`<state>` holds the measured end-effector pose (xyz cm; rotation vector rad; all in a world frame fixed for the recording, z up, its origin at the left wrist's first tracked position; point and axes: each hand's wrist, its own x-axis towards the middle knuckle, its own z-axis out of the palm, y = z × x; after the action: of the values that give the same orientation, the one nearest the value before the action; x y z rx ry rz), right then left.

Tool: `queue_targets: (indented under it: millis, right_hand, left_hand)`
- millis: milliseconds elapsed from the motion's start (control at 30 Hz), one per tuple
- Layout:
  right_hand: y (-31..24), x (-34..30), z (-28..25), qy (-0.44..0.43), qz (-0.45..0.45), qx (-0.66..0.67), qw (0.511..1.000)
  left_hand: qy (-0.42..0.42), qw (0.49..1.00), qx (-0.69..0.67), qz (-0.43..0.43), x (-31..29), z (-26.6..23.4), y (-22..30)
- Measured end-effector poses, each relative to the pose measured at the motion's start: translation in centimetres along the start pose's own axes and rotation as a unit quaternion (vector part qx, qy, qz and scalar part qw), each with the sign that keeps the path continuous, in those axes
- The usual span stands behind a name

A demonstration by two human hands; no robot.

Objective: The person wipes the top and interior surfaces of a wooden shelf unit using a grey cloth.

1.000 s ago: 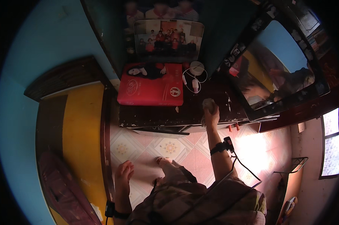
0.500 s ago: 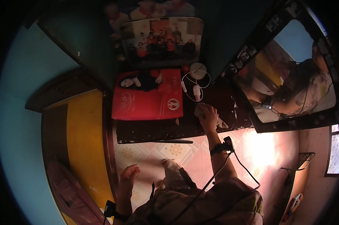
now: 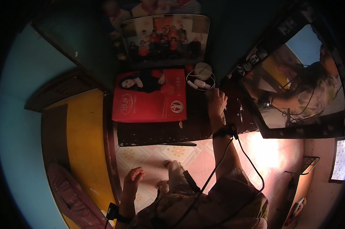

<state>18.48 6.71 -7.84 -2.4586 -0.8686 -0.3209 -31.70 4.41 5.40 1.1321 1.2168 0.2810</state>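
My right hand [image 3: 217,103] is over the dark tabletop [image 3: 197,128], its fingers closed and pointing away from me. A greyish cloth [image 3: 223,117] shows only at its edge by the wrist; the hand covers the rest. Right by the fingertips lie a small white charger [image 3: 201,84] and its looped white cable [image 3: 190,72]; I cannot tell whether the fingers touch them. My left hand [image 3: 133,177] hangs low over the floor, fingers loosely curled and apart, with nothing in it.
A red box [image 3: 149,105] with a printed portrait lies left of my right hand. Behind it leans a group photo [image 3: 164,40], beside a round pale container [image 3: 203,70]. At the right stands a dark-framed mirror [image 3: 302,128]. A yellow-brown bed board [image 3: 86,137] runs along the left.
My right hand has slid away from me across the tabletop with the cloth. The charger and cable have shifted back toward the round container. My left hand has barely moved.
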Motion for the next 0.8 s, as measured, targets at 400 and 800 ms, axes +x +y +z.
queue_targets:
  millis: [400, 800]
  right_hand:
    - [-3.1, -3.7, 0.1, -0.056, -0.076, -0.007, 0.995]
    - [-5.9, 1.7, 4.7, -0.023, 0.032, -0.034, 0.999]
  left_hand:
    - [0.013, 1.0, -0.021, -0.003, -0.6, 0.8, -1.3]
    - [0.012, 0.998, 0.06, 0.024, 0.9, 1.8, -2.6]
